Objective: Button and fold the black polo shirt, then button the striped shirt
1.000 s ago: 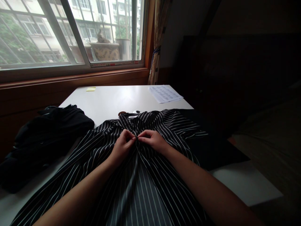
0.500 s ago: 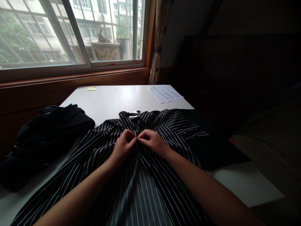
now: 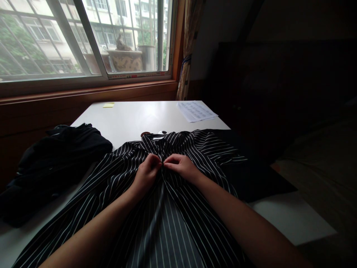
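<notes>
White surface, set before a barred window with a tied curtain; at its far edge lay a yellow note and printed sheets. Principal item: one striped garment, black with pale lines, spread in folds on the near part, its collar end away from the person. Beside it, to the left, a heap of dark clothing; to the right, dark cloth, partly beneath a sleeve. Left hand: narrow, thumb and forefinger pinched on cloth at the front, below the collar. Right hand: likewise narrow, fingertips at the same spot, nearly meeting the left. Work in hand, by judgement: close fingertip handling of the front edges, which called for small, matched movements and little pull; whether a fastener lay between the fingertips could not be told.
</notes>
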Available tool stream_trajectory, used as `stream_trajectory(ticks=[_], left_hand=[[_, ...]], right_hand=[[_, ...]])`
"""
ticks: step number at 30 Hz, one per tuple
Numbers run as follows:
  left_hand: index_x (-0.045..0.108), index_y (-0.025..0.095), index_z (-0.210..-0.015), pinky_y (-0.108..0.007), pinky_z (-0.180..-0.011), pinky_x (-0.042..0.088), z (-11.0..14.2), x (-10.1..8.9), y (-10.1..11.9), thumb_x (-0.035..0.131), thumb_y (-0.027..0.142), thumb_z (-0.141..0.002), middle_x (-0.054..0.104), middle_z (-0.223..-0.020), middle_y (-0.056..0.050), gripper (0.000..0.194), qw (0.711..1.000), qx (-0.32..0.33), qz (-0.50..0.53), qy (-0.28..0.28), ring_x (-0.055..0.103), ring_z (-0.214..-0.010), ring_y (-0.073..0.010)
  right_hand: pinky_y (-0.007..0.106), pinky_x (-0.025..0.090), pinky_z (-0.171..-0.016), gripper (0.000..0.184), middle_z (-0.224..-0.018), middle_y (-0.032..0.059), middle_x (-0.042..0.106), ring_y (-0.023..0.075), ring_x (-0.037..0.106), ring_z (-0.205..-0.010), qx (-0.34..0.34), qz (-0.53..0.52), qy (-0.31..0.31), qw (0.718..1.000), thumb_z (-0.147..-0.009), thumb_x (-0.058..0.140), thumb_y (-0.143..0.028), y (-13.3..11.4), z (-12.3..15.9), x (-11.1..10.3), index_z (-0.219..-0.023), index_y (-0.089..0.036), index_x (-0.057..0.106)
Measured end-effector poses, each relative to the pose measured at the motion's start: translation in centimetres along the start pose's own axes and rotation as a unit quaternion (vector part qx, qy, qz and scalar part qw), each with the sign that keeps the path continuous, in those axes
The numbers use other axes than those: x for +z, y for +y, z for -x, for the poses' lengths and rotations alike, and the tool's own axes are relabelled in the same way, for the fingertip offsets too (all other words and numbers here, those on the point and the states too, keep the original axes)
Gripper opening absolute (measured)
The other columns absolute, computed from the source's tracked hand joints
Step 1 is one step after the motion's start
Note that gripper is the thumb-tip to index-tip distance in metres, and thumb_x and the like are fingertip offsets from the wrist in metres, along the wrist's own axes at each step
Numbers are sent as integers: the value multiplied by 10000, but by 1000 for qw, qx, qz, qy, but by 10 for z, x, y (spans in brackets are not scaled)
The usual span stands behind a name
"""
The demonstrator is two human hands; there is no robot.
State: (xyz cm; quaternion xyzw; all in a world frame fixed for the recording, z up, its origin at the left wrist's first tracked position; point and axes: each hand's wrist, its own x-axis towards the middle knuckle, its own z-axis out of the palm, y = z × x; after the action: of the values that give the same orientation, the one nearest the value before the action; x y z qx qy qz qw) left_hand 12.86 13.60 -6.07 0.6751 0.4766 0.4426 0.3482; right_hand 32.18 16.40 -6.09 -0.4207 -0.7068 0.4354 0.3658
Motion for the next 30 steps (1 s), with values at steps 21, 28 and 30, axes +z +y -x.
stream_trajectory(ticks=[21, 28, 30], left_hand=[[544, 207, -868, -264, -730, 440, -1, 1, 5, 598, 210, -822, 592, -818, 18, 71, 999, -32, 6, -4, 567, -766, -141], [519, 200, -829, -268, -725, 448, -4, -1, 1, 620, 247, -822, 609, -833, 8, 111, 996, -75, 43, -12, 570, -765, -144], [533, 202, -832, -268, -714, 446, -4, -2, 1, 614, 254, -831, 619, -819, 9, 96, 997, -68, 23, -11, 577, -757, -147]], right_hand=[[324, 509, -817, 205, -876, 42, 718, 193, 661, -851, 25, -16, -23, 999, -762, 742, -366, -3, 0, -3, -844, -179, 721], [337, 518, -830, 216, -894, 46, 724, 189, 663, -848, 55, -87, -14, 995, -732, 757, -351, 3, -1, -1, -842, -170, 719], [342, 522, -830, 243, -886, 45, 725, 189, 664, -844, 64, -102, -18, 993, -722, 766, -371, 4, -2, -1, -849, -169, 722]])
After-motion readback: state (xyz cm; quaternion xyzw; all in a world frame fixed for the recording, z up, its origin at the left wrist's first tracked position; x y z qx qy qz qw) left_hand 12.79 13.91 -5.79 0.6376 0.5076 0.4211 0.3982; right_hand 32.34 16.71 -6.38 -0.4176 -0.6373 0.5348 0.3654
